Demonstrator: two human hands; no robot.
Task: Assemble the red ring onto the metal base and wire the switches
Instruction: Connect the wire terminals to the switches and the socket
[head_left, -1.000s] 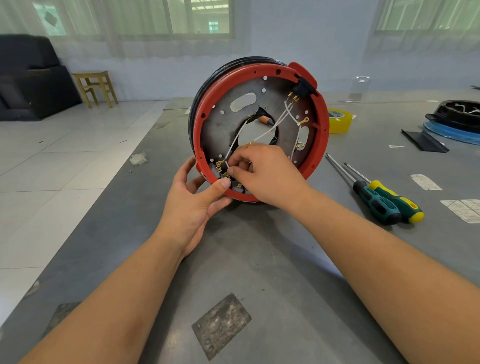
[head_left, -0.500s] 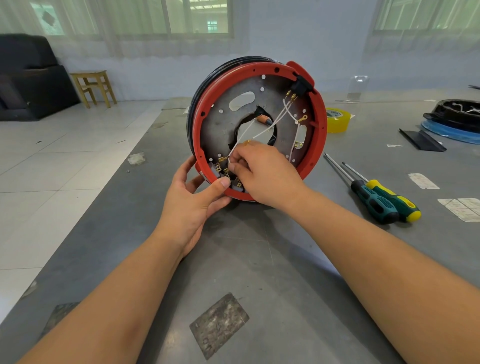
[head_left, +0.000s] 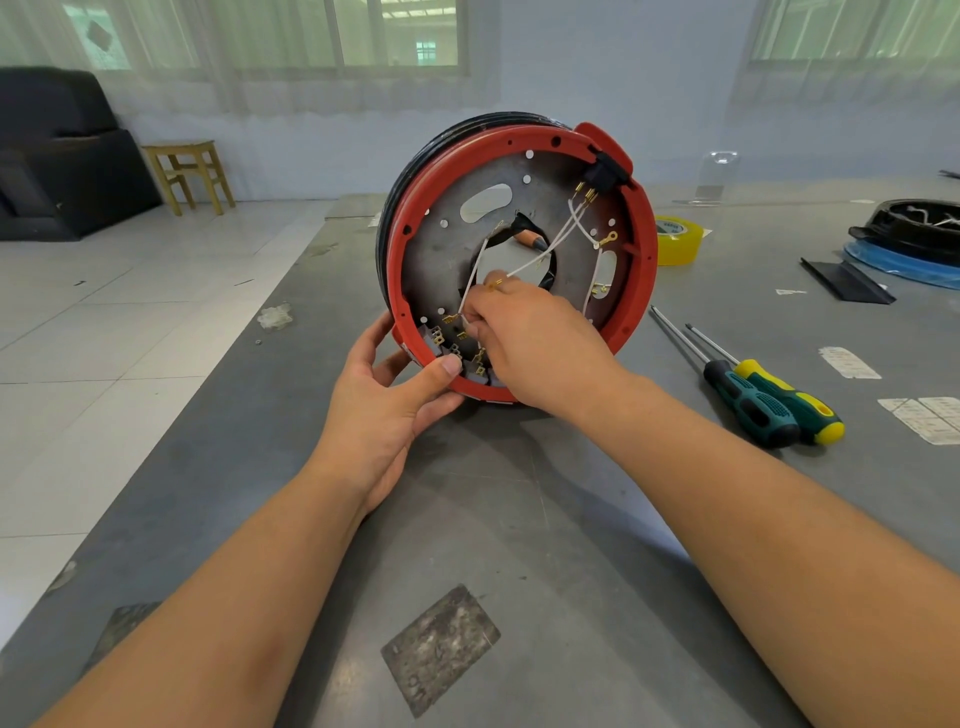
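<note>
The red ring (head_left: 644, 244) sits around the round metal base (head_left: 447, 260), and the whole assembly stands on edge on the grey table (head_left: 519, 519). A black switch (head_left: 605, 174) is mounted at the ring's upper right, with white wires (head_left: 550, 244) running from it across the base. Several grey switches with brass terminals (head_left: 441, 343) line the ring's lower left. My left hand (head_left: 387, 400) grips the ring's lower rim, thumb on the inside. My right hand (head_left: 535, 343) pinches a white wire with a brass connector just above those terminals.
Two screwdrivers with green and yellow handles (head_left: 769, 400) lie to the right of the assembly. A roll of yellow tape (head_left: 678, 239) sits behind it. A black and blue part (head_left: 914, 239) rests at the far right. A wooden stool (head_left: 189, 174) stands on the floor to the left.
My right hand has lifted slightly, drawing the white wire's connector up from the lower terminals. My left hand keeps its grip on the rim.
</note>
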